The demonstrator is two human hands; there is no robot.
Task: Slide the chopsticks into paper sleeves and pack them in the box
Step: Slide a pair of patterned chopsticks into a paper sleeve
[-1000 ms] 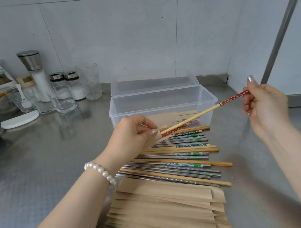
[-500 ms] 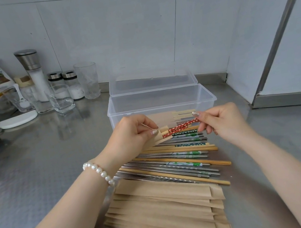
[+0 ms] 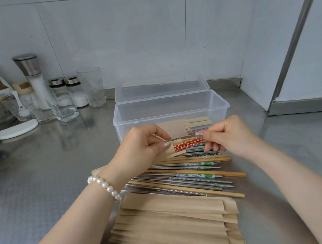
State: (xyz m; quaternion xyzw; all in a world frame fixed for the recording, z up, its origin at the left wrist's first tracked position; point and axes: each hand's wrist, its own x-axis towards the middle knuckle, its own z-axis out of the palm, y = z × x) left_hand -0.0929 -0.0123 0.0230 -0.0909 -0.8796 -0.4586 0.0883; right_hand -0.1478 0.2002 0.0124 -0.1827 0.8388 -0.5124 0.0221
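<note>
My left hand (image 3: 141,149) pinches the open end of a brown paper sleeve (image 3: 167,154). A pair of chopsticks with red flowered ends (image 3: 189,145) sticks out of that sleeve by a short length. My right hand (image 3: 226,136) grips those red ends with its fingertips. Just behind the hands stands the clear plastic box (image 3: 171,115), open, with sleeved chopsticks (image 3: 190,124) lying inside. Loose steel and wooden chopsticks (image 3: 186,175) lie in a row below the hands. A stack of empty paper sleeves (image 3: 174,225) lies nearest me.
The box's lid (image 3: 160,88) hangs open behind it against the tiled wall. At the back left stand a grinder (image 3: 33,79), shakers (image 3: 68,90) and glasses (image 3: 91,86). A white dish (image 3: 17,129) lies left of them. The steel counter (image 3: 38,186) meets a wall at the right.
My right hand has pushed the red-ended chopsticks leftward from far out on the right into the sleeve, until only the red ends show. My left hand has stayed in place.
</note>
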